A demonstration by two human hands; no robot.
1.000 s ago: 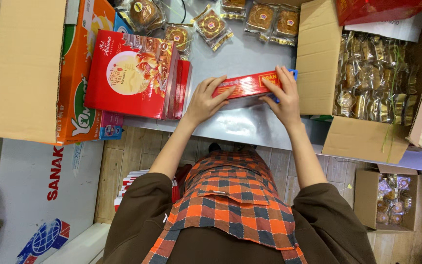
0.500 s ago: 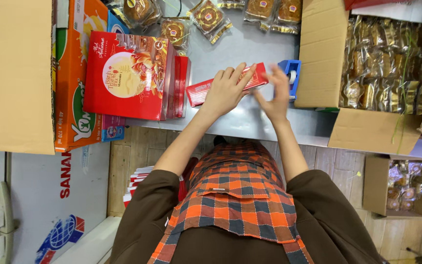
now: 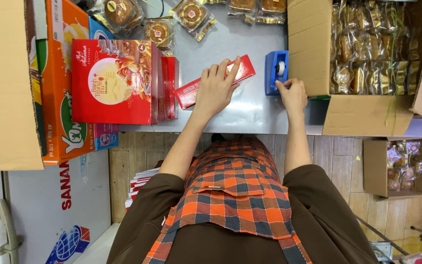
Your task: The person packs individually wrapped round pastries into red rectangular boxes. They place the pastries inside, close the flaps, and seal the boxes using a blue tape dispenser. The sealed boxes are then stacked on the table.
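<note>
Head view | left hand [image 3: 216, 90] flat on red box [image 3: 191, 90] | right hand [image 3: 293, 95] probably touching tape dispenser [image 3: 276, 71]

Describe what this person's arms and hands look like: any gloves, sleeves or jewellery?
Both hands are bare: the left hand and the right hand show no gloves, and no rings or watch can be made out. The forearms are uncovered too. Dark brown sleeves end around the elbows. Over the brown top lies an orange, grey and navy checked apron with straps running down the back.

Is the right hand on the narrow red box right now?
No, the right hand is at the blue tape dispenser; only the left hand rests on the narrow red box.
</note>
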